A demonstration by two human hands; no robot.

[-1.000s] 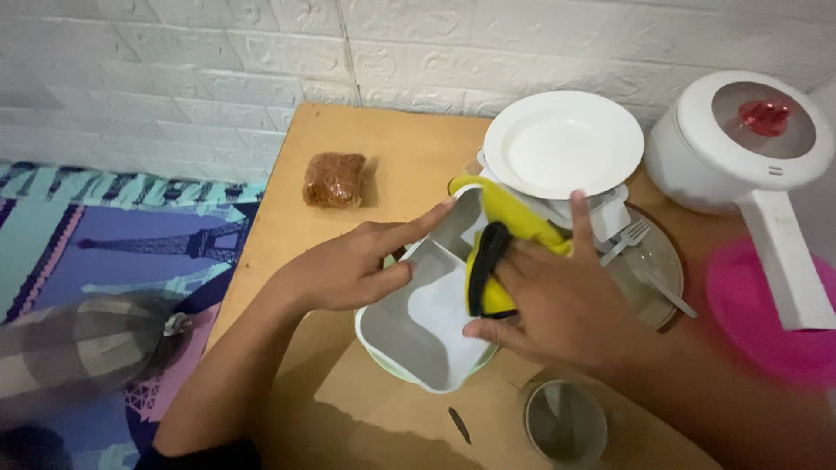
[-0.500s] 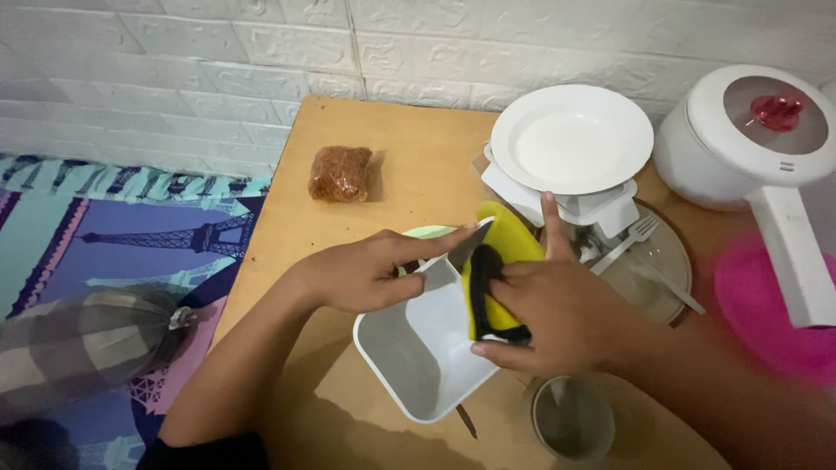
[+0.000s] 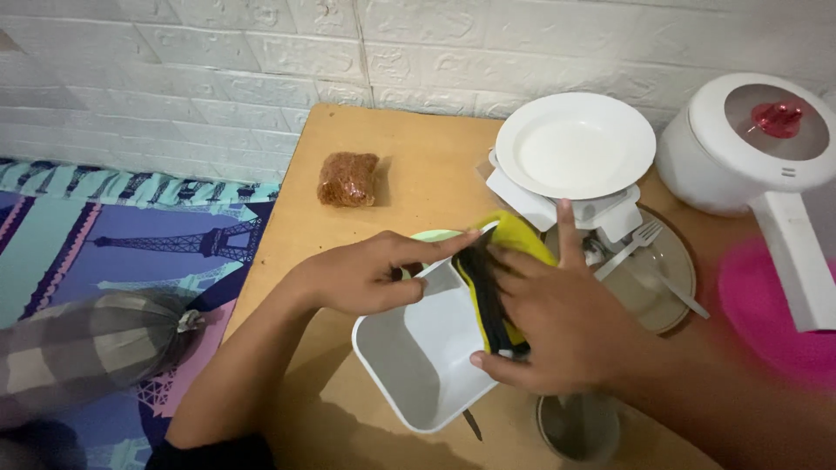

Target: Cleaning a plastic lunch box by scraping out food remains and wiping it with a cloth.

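Two hands (image 3: 461,287) on tilted white container (image 3: 422,352)

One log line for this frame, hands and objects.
left hand: holds white container | right hand: presses yellow sponge on its rim | wooden table

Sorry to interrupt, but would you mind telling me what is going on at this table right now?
A person is working over a wooden table. The left hand grips the rim of a white rectangular container, tilted up off the table. The right hand presses a yellow and black cloth against the container's far edge. Behind them a white plate sits on stacked white containers, a fork lies on a glass lid, and a white pot stands at the right.
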